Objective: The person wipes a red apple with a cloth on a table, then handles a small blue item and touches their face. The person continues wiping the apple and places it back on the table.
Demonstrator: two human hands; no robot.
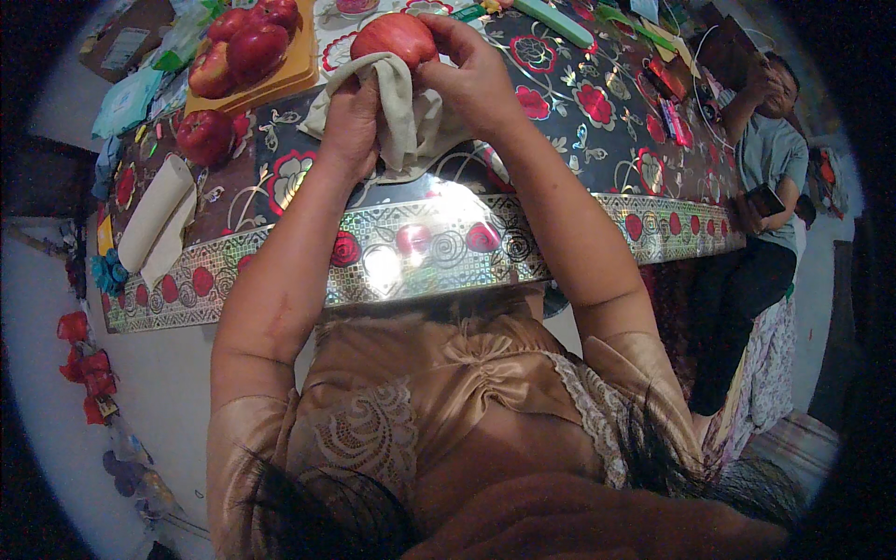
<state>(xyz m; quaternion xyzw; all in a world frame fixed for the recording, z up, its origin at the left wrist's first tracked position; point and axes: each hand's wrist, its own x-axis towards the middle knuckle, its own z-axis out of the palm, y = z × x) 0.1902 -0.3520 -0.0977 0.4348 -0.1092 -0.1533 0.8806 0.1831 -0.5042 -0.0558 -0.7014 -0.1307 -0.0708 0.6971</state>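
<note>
A red apple is up at the top middle, above the flowered table cover. My right hand grips it from the right with fingers and thumb. Against its lower left side lies a pale cream cloth, bunched in my left hand; the cloth hides part of those fingers. Several more red apples are piled on a yellow-orange tray at the upper left. One single apple rests on the cover just below the tray. A rolled cream cloth or paper lies near the left front edge.
A light green long object lies at the top right, with a red packet and a pink item farther right. A pale teal packet is at the left. Another person sits beyond the table's right end, holding a dark phone-like object.
</note>
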